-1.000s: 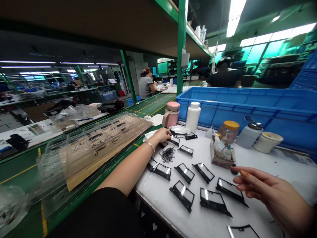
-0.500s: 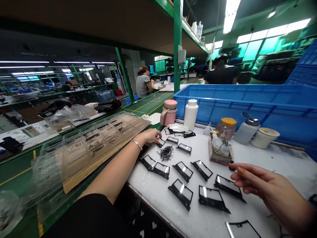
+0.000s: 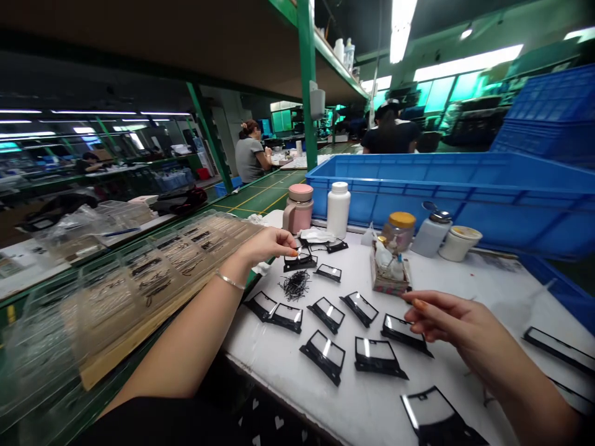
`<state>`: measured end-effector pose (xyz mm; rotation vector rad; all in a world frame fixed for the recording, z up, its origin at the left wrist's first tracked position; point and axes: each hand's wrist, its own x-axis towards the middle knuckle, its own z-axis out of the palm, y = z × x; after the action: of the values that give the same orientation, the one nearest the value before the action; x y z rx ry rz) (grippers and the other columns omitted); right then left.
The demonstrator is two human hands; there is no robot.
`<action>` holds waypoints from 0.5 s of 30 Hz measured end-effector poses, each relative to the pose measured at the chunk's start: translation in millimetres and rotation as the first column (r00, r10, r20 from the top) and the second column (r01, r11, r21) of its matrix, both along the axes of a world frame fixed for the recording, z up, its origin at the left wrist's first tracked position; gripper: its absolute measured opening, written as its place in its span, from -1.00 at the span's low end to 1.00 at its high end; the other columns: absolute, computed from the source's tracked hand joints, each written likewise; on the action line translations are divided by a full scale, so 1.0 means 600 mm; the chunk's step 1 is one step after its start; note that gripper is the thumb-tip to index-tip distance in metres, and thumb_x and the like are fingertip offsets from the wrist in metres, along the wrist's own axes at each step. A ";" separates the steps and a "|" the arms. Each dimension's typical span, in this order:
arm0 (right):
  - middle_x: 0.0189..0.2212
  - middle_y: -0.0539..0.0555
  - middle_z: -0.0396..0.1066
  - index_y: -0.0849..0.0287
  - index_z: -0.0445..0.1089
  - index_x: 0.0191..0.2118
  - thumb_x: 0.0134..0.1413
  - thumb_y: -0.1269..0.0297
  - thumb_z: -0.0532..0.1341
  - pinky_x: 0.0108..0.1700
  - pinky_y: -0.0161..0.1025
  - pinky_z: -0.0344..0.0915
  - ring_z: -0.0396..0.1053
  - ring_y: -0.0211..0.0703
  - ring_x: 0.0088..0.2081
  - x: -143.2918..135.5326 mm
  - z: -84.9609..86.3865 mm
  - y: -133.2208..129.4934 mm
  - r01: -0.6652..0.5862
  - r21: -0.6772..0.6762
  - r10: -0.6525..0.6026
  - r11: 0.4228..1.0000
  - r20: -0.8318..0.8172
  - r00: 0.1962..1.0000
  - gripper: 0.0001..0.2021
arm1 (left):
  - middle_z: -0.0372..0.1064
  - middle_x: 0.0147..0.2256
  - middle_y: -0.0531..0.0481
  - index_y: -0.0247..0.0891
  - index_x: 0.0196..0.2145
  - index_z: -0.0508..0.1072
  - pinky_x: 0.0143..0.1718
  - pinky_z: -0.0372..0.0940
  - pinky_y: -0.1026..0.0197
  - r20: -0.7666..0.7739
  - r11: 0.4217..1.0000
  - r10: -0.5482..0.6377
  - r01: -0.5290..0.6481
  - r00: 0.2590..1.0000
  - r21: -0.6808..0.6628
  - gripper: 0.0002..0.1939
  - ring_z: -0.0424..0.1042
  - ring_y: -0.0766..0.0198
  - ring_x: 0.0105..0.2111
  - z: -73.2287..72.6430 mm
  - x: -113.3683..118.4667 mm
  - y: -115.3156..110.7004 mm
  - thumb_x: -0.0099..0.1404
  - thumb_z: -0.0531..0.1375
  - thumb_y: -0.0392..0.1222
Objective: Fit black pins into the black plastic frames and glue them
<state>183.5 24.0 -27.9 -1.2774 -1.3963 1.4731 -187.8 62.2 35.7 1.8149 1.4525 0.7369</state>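
Note:
My left hand [image 3: 274, 243], with a bangle at its wrist, reaches to the far left of the white table. Its thumb and fingertips are pinched on the upper edge of a black-framed clear panel [image 3: 301, 263]. Just nearer to me lies a loose pile of thin black strips [image 3: 295, 285]. My right hand [image 3: 446, 316] hovers over the right of the table, thumb and fingers drawn together. A tiny dark spot shows by its fingertips, too small to name. Close to it is another black-framed panel [image 3: 403, 333], and several more like it [image 3: 328, 314] are spread out.
A pink mug [image 3: 300, 210], a white bottle [image 3: 338, 210], a small box of supplies [image 3: 390, 282] and a pump bottle [image 3: 431, 235] stand along the back. Behind is a blue crate [image 3: 455, 192]. Clear compartment trays [image 3: 153, 272] lie at left. Two people sit farther off.
The view has turned right, shifting the scene left. A black-framed panel at my left fingertips now stands more raised and shows more of its frame. My right hand keeps its pinched shape.

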 end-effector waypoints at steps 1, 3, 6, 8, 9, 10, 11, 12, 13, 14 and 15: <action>-0.36 0.17 0.53 0.22 0.50 -0.10 -0.02 -0.01 0.34 -0.41 -0.36 0.38 0.46 -0.18 -0.41 -0.003 0.005 -0.003 -0.023 0.010 0.023 1.000 -0.008 1.000 -0.56 | 0.38 -0.49 0.04 -0.35 -0.39 0.44 -0.48 0.15 0.34 0.038 1.000 -0.031 0.032 0.999 -0.001 -0.76 0.31 0.40 -0.50 0.004 0.026 -0.005 0.05 0.31 -0.13; -0.36 0.18 0.53 0.23 0.51 -0.12 0.00 -0.01 0.33 -0.42 -0.35 0.36 0.48 -0.18 -0.41 -0.009 0.014 -0.009 -0.063 0.032 0.064 0.997 -0.029 0.998 -0.57 | 0.39 -0.48 0.04 -0.35 -0.37 0.45 -0.45 0.19 0.34 0.096 0.994 -0.104 0.105 0.990 -0.010 -0.77 0.33 0.40 -0.48 0.008 0.081 -0.014 0.05 0.33 -0.15; -0.35 0.18 0.53 0.24 0.51 -0.13 0.03 -0.01 0.30 -0.45 -0.35 0.34 0.51 -0.15 -0.41 -0.016 0.024 -0.015 -0.089 0.061 0.093 0.994 -0.072 0.993 -0.58 | 0.38 -0.49 0.05 -0.36 -0.37 0.47 -0.45 0.20 0.35 0.164 0.970 -0.230 0.239 0.959 -0.037 -0.79 0.34 0.40 -0.49 0.009 0.163 -0.021 0.05 0.34 -0.19; -0.36 0.16 0.54 0.24 0.50 -0.13 0.05 0.00 0.29 -0.47 -0.36 0.34 0.51 -0.15 -0.41 -0.017 0.027 -0.019 -0.097 0.087 0.106 0.992 -0.109 0.988 -0.60 | 0.38 -0.51 0.05 -0.35 -0.38 0.47 -0.48 0.18 0.36 0.196 0.951 -0.290 0.305 0.937 -0.051 -0.81 0.33 0.41 -0.50 0.010 0.209 -0.021 0.06 0.35 -0.21; -0.40 0.15 0.53 0.25 0.51 -0.17 0.06 0.01 0.29 -0.48 -0.36 0.33 0.51 -0.15 -0.42 -0.017 0.027 -0.020 -0.105 0.106 0.117 0.989 -0.121 0.986 -0.62 | 0.37 -0.52 0.05 -0.36 -0.39 0.47 -0.49 0.18 0.36 0.201 0.944 -0.310 0.326 0.929 -0.056 -0.82 0.33 0.41 -0.51 0.011 0.228 -0.021 0.07 0.34 -0.22; -0.44 0.13 0.53 0.26 0.51 -0.22 0.07 0.03 0.28 -0.48 -0.37 0.32 0.51 -0.16 -0.44 -0.016 0.028 -0.021 -0.109 0.131 0.126 0.985 -0.129 0.984 -0.65 | 0.37 -0.52 0.05 -0.36 -0.39 0.47 -0.49 0.18 0.36 0.197 0.939 -0.322 0.338 0.926 -0.056 -0.83 0.33 0.40 -0.51 0.013 0.244 -0.019 0.08 0.34 -0.22; -0.49 0.12 0.52 0.27 0.51 -0.28 0.08 0.05 0.28 -0.49 -0.38 0.32 0.49 -0.19 -0.46 -0.014 0.028 -0.021 -0.092 0.162 0.115 0.982 -0.139 0.984 -0.67 | 0.36 -0.52 0.05 -0.36 -0.37 0.48 -0.49 0.19 0.36 0.194 0.941 -0.323 0.337 0.926 -0.042 -0.83 0.33 0.40 -0.51 0.014 0.258 -0.018 0.08 0.34 -0.23; -0.53 0.11 0.51 0.28 0.51 -0.35 0.08 0.07 0.28 -0.50 -0.39 0.31 0.47 -0.22 -0.50 -0.010 0.029 -0.020 -0.043 0.199 0.075 0.979 -0.157 0.985 -0.69 | 0.37 -0.50 0.04 -0.36 -0.30 0.49 -0.49 0.19 0.36 0.198 0.949 -0.309 0.316 0.930 -0.005 -0.79 0.34 0.39 -0.49 0.015 0.270 -0.017 0.09 0.33 -0.24; -0.55 0.10 0.50 0.29 0.50 -0.40 0.08 0.10 0.29 -0.52 -0.41 0.29 0.44 -0.26 -0.53 -0.005 0.031 -0.018 0.050 0.234 -0.004 0.971 -0.196 0.981 -0.71 | 0.40 -0.44 0.02 -0.35 -0.21 0.48 -0.48 0.20 0.35 0.215 0.961 -0.277 0.272 0.936 0.054 -0.72 0.35 0.37 -0.46 0.016 0.279 -0.016 0.10 0.33 -0.23; -0.57 0.09 0.49 0.28 0.48 -0.44 0.06 0.14 0.30 -0.54 -0.43 0.27 0.42 -0.29 -0.57 0.002 0.034 -0.016 0.188 0.260 -0.118 0.947 -0.263 0.958 -0.73 | 0.42 -0.37 -0.01 -0.32 -0.10 0.44 -0.47 0.21 0.36 0.246 0.970 -0.233 0.208 0.941 0.123 -0.63 0.37 0.35 -0.41 0.016 0.287 -0.016 0.13 0.32 -0.20; -0.58 0.07 0.48 0.27 0.47 -0.45 0.04 0.18 0.31 -0.57 -0.44 0.25 0.39 -0.33 -0.60 0.010 0.037 -0.013 0.347 0.267 -0.245 0.899 -0.350 0.904 -0.77 | 0.43 -0.29 -0.04 -0.29 -0.02 0.39 -0.47 0.22 0.36 0.287 0.973 -0.182 0.129 0.940 0.194 -0.57 0.38 0.33 -0.37 0.016 0.294 -0.016 0.16 0.30 -0.16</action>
<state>189.8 15.9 -6.0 -0.9543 -1.1172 1.1190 -11.7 52.3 45.1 1.8238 1.0597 1.0355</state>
